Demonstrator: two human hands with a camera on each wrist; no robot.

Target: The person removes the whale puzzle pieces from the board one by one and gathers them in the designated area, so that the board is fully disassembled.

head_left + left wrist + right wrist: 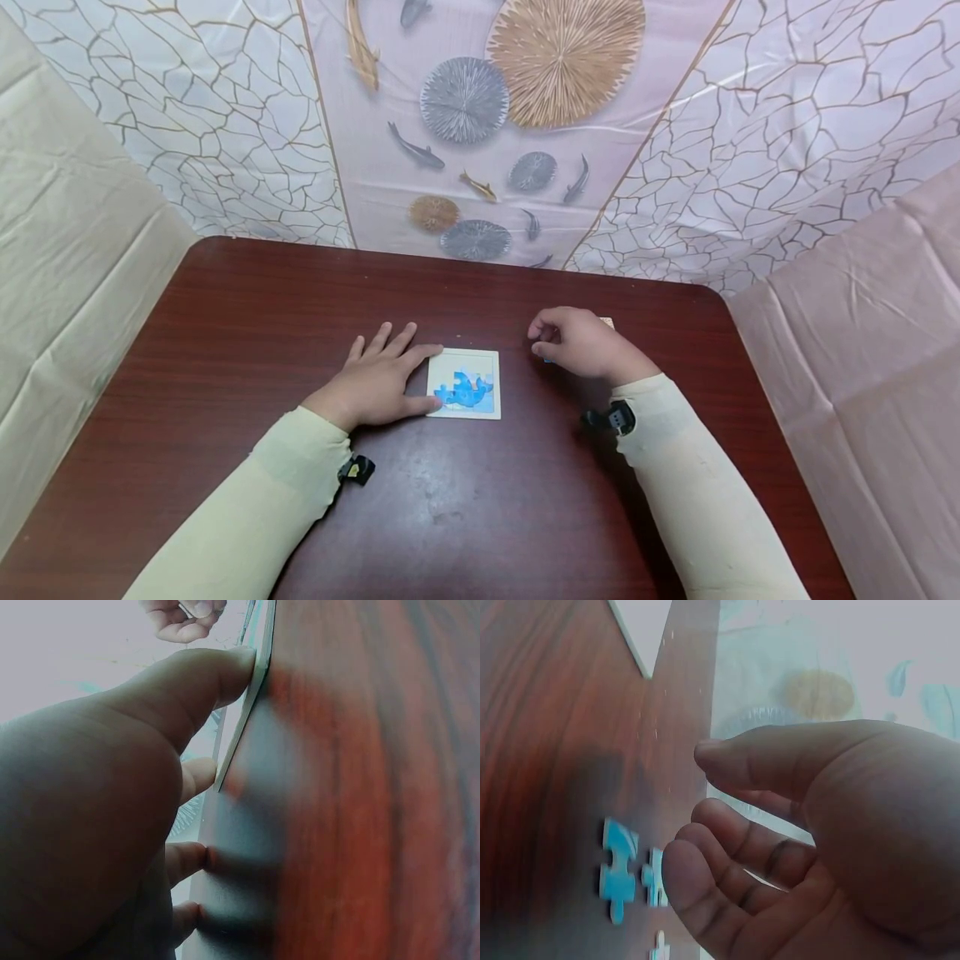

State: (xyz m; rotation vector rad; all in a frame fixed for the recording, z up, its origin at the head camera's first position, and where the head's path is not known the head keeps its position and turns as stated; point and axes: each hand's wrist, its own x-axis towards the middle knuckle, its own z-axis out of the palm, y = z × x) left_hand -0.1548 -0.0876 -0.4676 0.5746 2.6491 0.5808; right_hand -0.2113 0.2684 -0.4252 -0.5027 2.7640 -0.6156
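A square puzzle board [462, 354] with a pale frame lies on the table, its inside partly filled with blue jigsaw pieces [468, 392]. My left hand [371, 383] spreads over the board's left side. Its thumb rests on the lower left edge and the index fingertip touches the upper left corner. To the right of the board hovers my right hand [577, 340], fingers loosely bent, the thumb near the index finger. No piece shows between them. Loose blue puzzle pieces [619, 881] lie on the table by this hand, mostly hidden beneath it in the head view.
The dark red-brown table [420, 508] runs back to a patterned wall covering [465, 167]. Plain pale cloths hang at both sides. Another loose piece [607, 322] peeks out behind the right hand. Dark wrist straps [611, 418] sit on both sleeves.
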